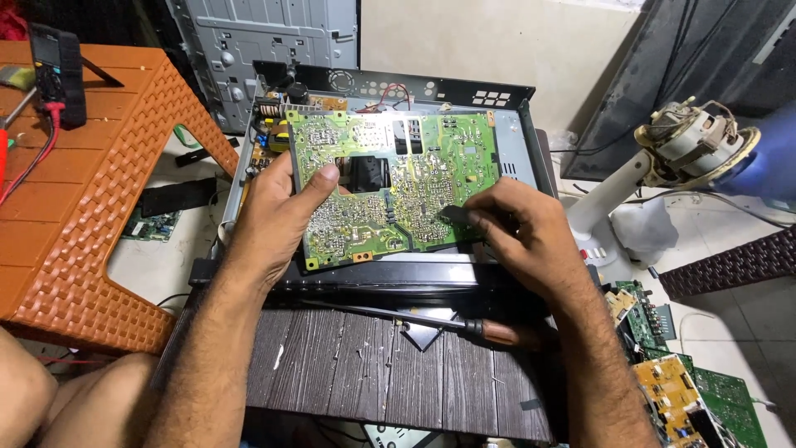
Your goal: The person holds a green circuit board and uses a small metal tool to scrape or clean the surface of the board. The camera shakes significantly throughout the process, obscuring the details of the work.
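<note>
Both forearms are bare and hairy, with no sleeves, watch or bands in view. The left hand (278, 217) and right hand (518, 236) wear no gloves or rings. A bare knee shows at the lower left.

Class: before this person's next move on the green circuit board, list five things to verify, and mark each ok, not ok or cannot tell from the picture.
1. Left hand steadies the green circuit board, thumb on its face: ok.
2. Right hand presses a small dark tool to the board's solder side: ok.
3. Board is seated flat on the open metal chassis: not ok, it is held tilted above it.
4. Power is disconnected from the chassis: cannot tell.
5. Screwdriver lies away from both hands on the dark slatted surface: ok.
</note>
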